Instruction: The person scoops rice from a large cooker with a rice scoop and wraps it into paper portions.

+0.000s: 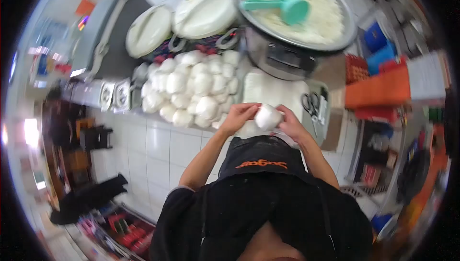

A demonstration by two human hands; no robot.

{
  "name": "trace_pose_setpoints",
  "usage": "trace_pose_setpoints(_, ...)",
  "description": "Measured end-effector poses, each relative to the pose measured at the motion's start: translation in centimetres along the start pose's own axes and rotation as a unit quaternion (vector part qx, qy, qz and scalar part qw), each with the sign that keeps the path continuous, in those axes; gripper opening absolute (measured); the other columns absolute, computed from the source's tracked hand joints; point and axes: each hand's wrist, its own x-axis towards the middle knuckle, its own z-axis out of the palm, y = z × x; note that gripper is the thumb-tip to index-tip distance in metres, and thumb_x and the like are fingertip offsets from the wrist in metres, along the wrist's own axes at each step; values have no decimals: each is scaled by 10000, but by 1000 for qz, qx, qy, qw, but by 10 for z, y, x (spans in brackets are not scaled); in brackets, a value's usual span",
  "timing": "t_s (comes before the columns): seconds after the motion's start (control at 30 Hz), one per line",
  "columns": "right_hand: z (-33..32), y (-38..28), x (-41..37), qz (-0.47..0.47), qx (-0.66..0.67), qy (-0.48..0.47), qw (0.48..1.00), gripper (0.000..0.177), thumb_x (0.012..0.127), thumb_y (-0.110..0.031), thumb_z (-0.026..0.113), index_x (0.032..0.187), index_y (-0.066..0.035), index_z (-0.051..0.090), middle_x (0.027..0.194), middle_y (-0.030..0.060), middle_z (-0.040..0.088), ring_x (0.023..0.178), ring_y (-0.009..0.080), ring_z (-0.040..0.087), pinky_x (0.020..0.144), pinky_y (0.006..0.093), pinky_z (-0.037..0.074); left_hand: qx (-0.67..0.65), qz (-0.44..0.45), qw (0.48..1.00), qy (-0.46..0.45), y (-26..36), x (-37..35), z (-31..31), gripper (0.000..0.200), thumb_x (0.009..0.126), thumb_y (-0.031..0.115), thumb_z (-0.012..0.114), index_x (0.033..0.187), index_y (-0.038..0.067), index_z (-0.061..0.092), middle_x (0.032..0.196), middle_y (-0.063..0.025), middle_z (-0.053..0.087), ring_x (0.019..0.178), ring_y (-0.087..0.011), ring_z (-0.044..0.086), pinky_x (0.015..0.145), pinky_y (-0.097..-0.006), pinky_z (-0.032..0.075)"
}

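Between my two hands, in front of my apron, is a rounded white wrapped packet (268, 117). The fingers of my left hand (238, 118) pinch its left side. On its right side, my right hand (290, 124) is closed around the edge. What is inside the wrapping is hidden. Just beyond my hands lies a stack of white paper sheets (275, 86). To the left is a large heap of similar white packets (194, 86), piled up to the counter's near edge.
A large pot of white rice (326, 26) stands behind the sheets, with a teal scoop (293, 11) lying in it. Black-handled scissors (311, 103) rest at right. Two pale oval lids (205, 14) sit behind the heap. An orange box (378, 90) is farther right.
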Motion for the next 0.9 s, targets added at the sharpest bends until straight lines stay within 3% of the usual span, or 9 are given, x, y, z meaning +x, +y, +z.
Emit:
trace_pose_setpoints(0.13,11,-15,-3,-25,-324,27,945,356,800,97,517,1132,-19,460,854,134,673,807,172,666,655,310,536,131,45,990,25,16,-25,17,416,945,264,647,1237,-29,609,1035,-114,684,896,-131,623,810,-286,507)
trace_pose_setpoints(0.2,43,-59,-23,-3,-266,-32,964,336,807,93,510,1123,-13,463,816,129,670,770,152,659,634,302,541,340,80,933,88,19,-40,34,464,850,311,765,1157,-4,618,955,-78,666,840,-102,605,749,-269,503)
trace_pose_setpoints(0.3,59,-65,-24,-39,-235,-94,967,238,829,72,536,1050,-5,491,775,115,677,677,113,647,591,283,557,60,1,997,42,20,-49,23,474,757,294,852,1059,24,605,882,-29,632,794,-84,582,682,-256,488)
trace_pose_setpoints(0.5,77,-63,0,51,-191,-167,966,294,781,-28,731,992,-23,527,649,64,640,622,95,623,540,272,534,-48,0,998,-35,13,-94,2,456,740,215,866,1077,65,597,891,5,616,805,-80,575,693,-238,481)
trace_pose_setpoints(0.6,93,-62,18,-40,-355,-180,916,428,689,-133,825,1005,-51,547,595,50,619,578,148,633,518,318,494,-30,67,996,-51,1,-106,-2,566,739,201,863,1199,96,550,1008,0,591,933,-107,567,798,-265,476)
trace_pose_setpoints(0.67,107,-65,28,-151,-528,-149,822,565,569,-222,887,989,-65,545,653,56,642,604,184,654,562,312,492,-44,60,996,-48,-2,-112,-12,558,735,190,864,1187,85,553,1010,-7,593,932,-111,570,794,-271,479)
trace_pose_setpoints(0.73,120,-62,38,-226,-522,-132,812,557,590,-273,873,1002,-79,553,674,62,645,620,237,653,573,360,495,-56,49,996,-49,2,-121,-26,549,732,180,864,1174,75,556,1012,-14,594,932,-115,573,790,-278,483)
trace_pose_setpoints(0.83,141,-55,51,-299,-542,-91,780,439,716,-292,816,1010,-81,568,769,84,673,675,281,671,595,402,511,76,3,958,277,6,-120,-56,652,725,228,868,1206,-4,493,1051,-93,593,972,-160,584,836,-321,493)
trace_pose_setpoints(0.9,157,-48,57,-276,-441,-36,853,307,818,-248,748,992,-65,574,787,106,682,700,288,682,614,390,524,82,22,894,439,-20,-107,-98,783,738,277,855,1282,-60,404,1133,-159,564,1017,-229,577,893,-348,482)
